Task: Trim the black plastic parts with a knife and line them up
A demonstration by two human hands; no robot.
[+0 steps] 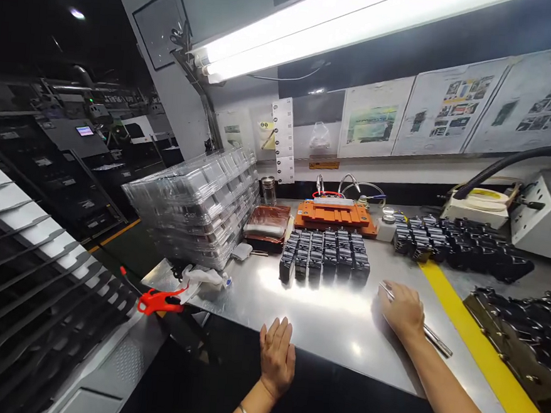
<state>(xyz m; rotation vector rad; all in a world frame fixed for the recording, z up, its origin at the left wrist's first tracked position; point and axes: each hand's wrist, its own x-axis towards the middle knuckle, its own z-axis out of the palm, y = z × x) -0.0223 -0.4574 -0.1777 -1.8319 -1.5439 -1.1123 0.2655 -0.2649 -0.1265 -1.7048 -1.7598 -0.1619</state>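
Observation:
My left hand [276, 357] is at the front edge of the metal table [250, 293], fingers stretched out, holding nothing. Farther right, my right hand [404, 311] rests low over the tabletop, its fingers closed round a slim silver metal tool [437, 341]. One end of the tool shows past my fingertips and the other sticks out behind the hand; its exact kind is unclear. Beyond both hands stand rows of black blocky parts [325, 254] with shiny rounded tops. Behind them sits an orange fixture [334, 217].
Clear plastic trays [200, 207] are stacked at left, near a red air gun [160, 301] at the table corner. A yellow stripe [465, 320] runs along the right, with more black parts [466, 248] beyond it. A white bottle [386, 227] stands beside the fixture.

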